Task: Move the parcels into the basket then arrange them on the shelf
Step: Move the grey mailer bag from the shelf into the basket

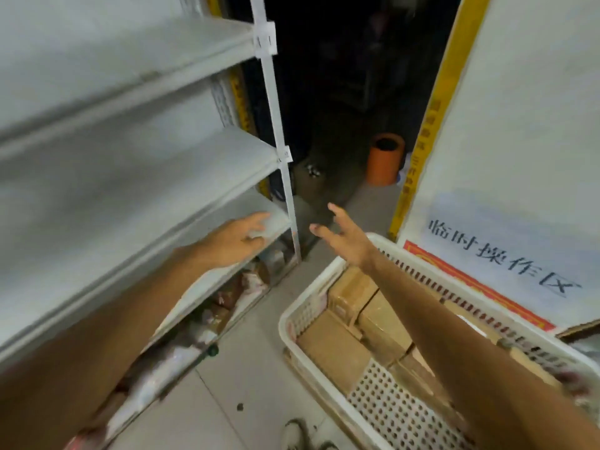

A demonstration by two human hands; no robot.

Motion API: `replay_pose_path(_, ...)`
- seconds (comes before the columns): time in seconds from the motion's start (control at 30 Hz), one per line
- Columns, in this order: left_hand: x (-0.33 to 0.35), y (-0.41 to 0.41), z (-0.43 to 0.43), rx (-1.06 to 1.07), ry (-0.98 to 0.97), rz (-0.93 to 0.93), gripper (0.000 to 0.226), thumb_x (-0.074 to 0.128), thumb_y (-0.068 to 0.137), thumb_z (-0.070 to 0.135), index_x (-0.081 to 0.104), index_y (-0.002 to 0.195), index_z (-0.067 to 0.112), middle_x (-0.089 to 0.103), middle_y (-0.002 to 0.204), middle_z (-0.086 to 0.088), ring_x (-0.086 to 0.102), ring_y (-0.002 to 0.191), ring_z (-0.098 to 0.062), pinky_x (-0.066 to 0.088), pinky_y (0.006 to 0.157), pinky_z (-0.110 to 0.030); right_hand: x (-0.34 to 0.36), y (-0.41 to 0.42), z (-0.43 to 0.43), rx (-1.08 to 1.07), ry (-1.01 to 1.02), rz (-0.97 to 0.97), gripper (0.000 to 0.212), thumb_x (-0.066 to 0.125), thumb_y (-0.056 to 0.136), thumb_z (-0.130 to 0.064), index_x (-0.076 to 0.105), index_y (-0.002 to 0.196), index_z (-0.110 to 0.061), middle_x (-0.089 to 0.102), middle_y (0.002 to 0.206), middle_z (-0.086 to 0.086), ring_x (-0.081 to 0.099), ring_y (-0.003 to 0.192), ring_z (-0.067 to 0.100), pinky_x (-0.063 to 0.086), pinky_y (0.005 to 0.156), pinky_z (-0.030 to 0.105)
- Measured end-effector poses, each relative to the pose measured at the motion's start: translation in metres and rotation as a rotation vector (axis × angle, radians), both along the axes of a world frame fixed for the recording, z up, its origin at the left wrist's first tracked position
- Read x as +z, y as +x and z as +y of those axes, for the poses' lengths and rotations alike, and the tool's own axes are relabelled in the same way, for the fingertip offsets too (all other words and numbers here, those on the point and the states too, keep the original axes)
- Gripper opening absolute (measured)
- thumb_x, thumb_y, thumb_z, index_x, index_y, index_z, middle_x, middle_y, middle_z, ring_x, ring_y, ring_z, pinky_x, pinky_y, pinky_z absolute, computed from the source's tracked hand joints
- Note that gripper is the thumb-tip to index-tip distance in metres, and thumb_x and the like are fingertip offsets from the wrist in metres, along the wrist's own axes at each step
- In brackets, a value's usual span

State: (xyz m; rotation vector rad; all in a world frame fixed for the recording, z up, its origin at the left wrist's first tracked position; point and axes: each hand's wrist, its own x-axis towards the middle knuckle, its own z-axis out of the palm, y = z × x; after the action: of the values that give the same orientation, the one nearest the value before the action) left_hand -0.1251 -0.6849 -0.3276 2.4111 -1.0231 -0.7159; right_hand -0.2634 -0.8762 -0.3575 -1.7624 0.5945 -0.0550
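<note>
We see bright, even light on the white shelf (136,177), motion blur smearing its left side, wide-angle bending at the edges, and a dim, murky far aisle (341,76).

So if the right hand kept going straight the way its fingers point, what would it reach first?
Probably nothing soon. The right hand is open above the basket rim, fingers pointing into the aisle. The floor and orange bin lie ahead, though depth is unclear.
</note>
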Motion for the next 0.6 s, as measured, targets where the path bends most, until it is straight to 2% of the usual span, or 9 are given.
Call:
replay_pose_path(0.07,0.037,0.008,0.028,0.121,-0.066,-0.059,0.05,0.055,0.095,0.015,0.038,0.141,0.028,0.057,0.121,0.001,0.061,0.104,-0.02,0.047,0.084,-0.03,0.036,0.025,0.012,0.09,0.003,-0.061,0.072,0.06,0.094,-0.041,0.024,0.154,-0.025,0.03,0.156,0.002,0.033,0.141,0.023,0.038,0.11,0.04)
replay_pose_path(0.13,0.069,0.015,0.06,0.239,-0.179,-0.109,0.044,0.057,0.093,0.01,0.045,0.127,0.034,0.064,0.105,0.003,0.065,0.086,-0.012,0.048,0.076,-0.032,0.067,0.048,0.027,0.199,-0.045,-0.11,0.072,0.06,0.091,-0.047,0.026,0.152,-0.028,0.034,0.154,0.004,0.037,0.139,0.024,0.037,0.111,0.047)
replay_pose_path(0.2,0.1,0.014,0.094,0.344,-0.248,-0.134,0.041,0.058,0.092,0.006,0.046,0.121,0.034,0.065,0.097,0.002,0.062,0.073,-0.007,0.043,0.07,-0.03,0.098,0.068,0.05,0.304,-0.117,-0.153,0.072,0.06,0.09,-0.051,0.028,0.151,-0.029,0.039,0.149,0.004,0.043,0.132,0.022,0.04,0.109,0.046)
replay_pose_path(0.3,0.139,0.005,0.147,0.446,-0.262,-0.18,0.046,0.057,0.093,0.008,0.045,0.134,0.024,0.06,0.11,-0.007,0.059,0.091,-0.022,0.046,0.071,-0.03,0.142,0.089,0.092,0.452,-0.215,-0.237,0.068,0.059,0.091,-0.049,0.032,0.149,-0.028,0.042,0.146,0.001,0.047,0.127,0.02,0.044,0.104,0.038)
replay_pose_path(0.4,0.177,-0.01,0.203,0.566,-0.253,-0.279,0.047,0.057,0.093,0.009,0.044,0.137,0.021,0.058,0.117,-0.007,0.06,0.106,-0.027,0.05,0.093,-0.041,0.182,0.108,0.141,0.566,-0.306,-0.345,0.062,0.059,0.092,-0.048,0.04,0.146,-0.024,0.045,0.145,0.004,0.048,0.127,0.019,0.043,0.093,0.028)
replay_pose_path(0.47,0.199,-0.02,0.244,0.645,-0.255,-0.359,0.045,0.059,0.092,0.011,0.046,0.133,0.025,0.061,0.12,-0.007,0.062,0.106,-0.025,0.048,0.097,-0.041,0.205,0.119,0.177,0.635,-0.367,-0.4,0.06,0.061,0.09,-0.049,0.045,0.142,-0.023,0.047,0.144,0.003,0.048,0.128,0.018,0.037,0.09,0.024)
replay_pose_path(0.53,0.217,-0.032,0.284,0.712,-0.185,-0.455,0.046,0.06,0.092,0.016,0.046,0.135,0.026,0.062,0.121,-0.002,0.063,0.102,-0.02,0.047,0.093,-0.032,0.224,0.127,0.214,0.718,-0.417,-0.451,0.061,0.062,0.089,-0.049,0.046,0.141,-0.021,0.047,0.145,0.003,0.046,0.132,0.018,0.035,0.094,0.022)
replay_pose_path(0.6,0.23,-0.04,0.324,0.773,-0.128,-0.502,0.046,0.059,0.093,0.016,0.047,0.136,0.025,0.063,0.122,-0.004,0.064,0.102,-0.021,0.047,0.096,-0.036,0.24,0.134,0.249,0.8,-0.465,-0.488,0.065,0.062,0.089,-0.05,0.043,0.144,-0.02,0.043,0.149,0.003,0.042,0.135,0.018,0.034,0.098,0.022)
